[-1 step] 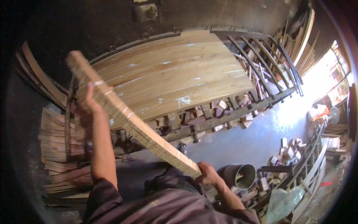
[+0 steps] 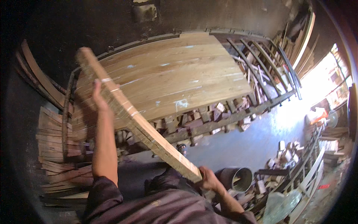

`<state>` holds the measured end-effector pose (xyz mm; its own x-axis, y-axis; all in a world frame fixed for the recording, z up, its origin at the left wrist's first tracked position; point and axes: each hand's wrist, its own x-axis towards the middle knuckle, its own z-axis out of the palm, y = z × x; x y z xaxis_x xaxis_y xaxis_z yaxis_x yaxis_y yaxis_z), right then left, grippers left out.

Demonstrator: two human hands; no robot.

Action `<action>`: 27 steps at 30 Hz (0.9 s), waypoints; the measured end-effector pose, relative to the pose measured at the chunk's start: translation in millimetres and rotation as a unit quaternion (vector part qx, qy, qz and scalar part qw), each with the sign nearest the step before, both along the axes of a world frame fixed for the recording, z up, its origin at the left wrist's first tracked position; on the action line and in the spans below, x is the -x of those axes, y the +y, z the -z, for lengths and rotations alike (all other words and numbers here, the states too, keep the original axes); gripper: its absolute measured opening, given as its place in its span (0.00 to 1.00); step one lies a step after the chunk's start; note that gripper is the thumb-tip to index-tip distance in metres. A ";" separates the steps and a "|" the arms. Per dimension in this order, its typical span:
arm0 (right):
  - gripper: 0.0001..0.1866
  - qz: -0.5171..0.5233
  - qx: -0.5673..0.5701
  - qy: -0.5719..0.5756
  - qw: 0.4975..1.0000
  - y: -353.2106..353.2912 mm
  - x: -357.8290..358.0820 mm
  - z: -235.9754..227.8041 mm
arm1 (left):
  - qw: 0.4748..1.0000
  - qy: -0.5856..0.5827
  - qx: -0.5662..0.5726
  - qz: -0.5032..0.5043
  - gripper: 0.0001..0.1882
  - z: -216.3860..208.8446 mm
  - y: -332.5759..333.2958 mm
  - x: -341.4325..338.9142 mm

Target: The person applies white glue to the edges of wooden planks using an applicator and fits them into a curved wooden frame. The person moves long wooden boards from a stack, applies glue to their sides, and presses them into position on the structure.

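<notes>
A long, thick wooden board (image 2: pixel 143 128) slants across in front of me, its far end raised at the upper left. White marks cross its pale narrow edge, and the side toward me looks rough. My left hand (image 2: pixel 100 98) grips it near the far end; the thumb shows and the other fingers are hidden behind the wood. At the near end, by my waist, my right hand (image 2: pixel 209 179) is closed around the corner. Beyond the board lies a wide panel of joined planks (image 2: pixel 209 71) with pale bluish-white smears, resting on a dark metal rack (image 2: pixel 223 120).
Wood offcuts fill the space under the rack. Bare bars (image 2: pixel 261 63) stick out at its right. A dark bucket (image 2: pixel 242 180) stands right of my right hand, beside scattered blocks (image 2: pixel 285 155) and a clear plastic bag (image 2: pixel 283 205). Stacked planks (image 2: pixel 50 130) are at the left.
The board's raised end has swung slightly right, along with my left hand. The surroundings have shifted a little left in view. Both hands keep their hold.
</notes>
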<state>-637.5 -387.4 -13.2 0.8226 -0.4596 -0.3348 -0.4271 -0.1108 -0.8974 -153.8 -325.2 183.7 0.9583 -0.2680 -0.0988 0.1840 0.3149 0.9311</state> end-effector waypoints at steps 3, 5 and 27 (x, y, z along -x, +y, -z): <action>0.29 0.084 -0.046 -0.039 0.995 -37.7 31.1 5.8 | 0.957 0.113 0.133 0.232 0.29 79.0 -99.3 16.6; 0.28 0.141 -0.004 0.001 0.990 -74.0 30.1 -27.3 | 0.912 0.298 0.116 0.255 0.29 120.1 -180.0 88.3; 0.47 0.130 0.248 0.116 0.953 -576.2 -32.6 -15.7 | 0.894 0.252 -0.091 0.359 0.24 277.2 -739.1 233.0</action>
<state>-604.8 -963.6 2.5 0.5892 -0.7873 -0.1818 -0.6785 -0.3599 -0.6404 -386.8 -1064.3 -93.5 0.3660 -0.7323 -0.5743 0.6892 -0.2013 0.6960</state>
